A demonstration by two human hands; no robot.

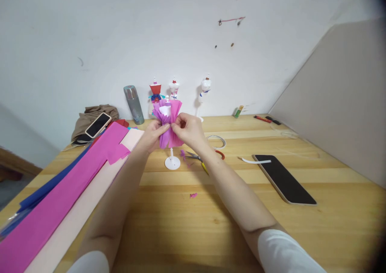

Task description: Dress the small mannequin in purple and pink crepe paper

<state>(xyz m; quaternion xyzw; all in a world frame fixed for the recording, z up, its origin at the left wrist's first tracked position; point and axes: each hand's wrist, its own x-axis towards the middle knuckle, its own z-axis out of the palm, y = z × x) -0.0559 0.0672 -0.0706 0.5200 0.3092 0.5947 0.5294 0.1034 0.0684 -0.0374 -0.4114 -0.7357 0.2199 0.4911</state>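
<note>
A small white mannequin on a round-based stand (172,163) stands upright on the table, its torso wrapped in gathered crepe paper (176,134), purple on the left and pink on the right. My left hand (153,136) pinches the paper at the waist from the left, thumb in front and the other fingers partly hidden behind. From the right, my right hand (188,129) pinches the same paper at the waist between thumb and forefinger. Scissors (195,157) lie beside the stand, partly covered by my right forearm, with purple paper scraps (183,155) near the blades.
Long pink crepe paper (66,196) and pale sheets cover the left side. Dressed mannequins (206,86) and a bottle (134,104) stand along the wall. A tablet (285,180) lies at right; a phone (98,125) rests on brown cloth (87,118). A wire coil (221,138) lies behind the scissors.
</note>
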